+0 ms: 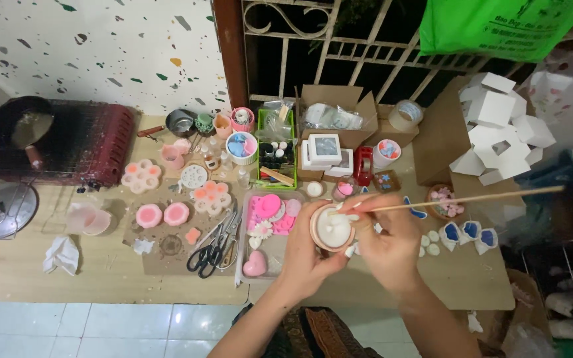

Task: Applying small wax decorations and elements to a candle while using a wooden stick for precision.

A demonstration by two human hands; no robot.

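while left hand (pixel 303 255) grips round cup (pixel 332 229), right hand (pixel 389 245) pinches thin wooden stick (pixel 465 199)

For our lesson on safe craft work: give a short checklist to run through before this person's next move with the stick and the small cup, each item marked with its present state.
1. Left hand wraps the small cup: ok.
2. Right hand pinches the wooden stick: ok.
3. Stick tip at the cup's rim: ok.
4. Cup's white filling liquid or set: cannot tell.
5. Scissors lie apart from both hands: ok.
6. Pink heart close under the left wrist, could be knocked: not ok.
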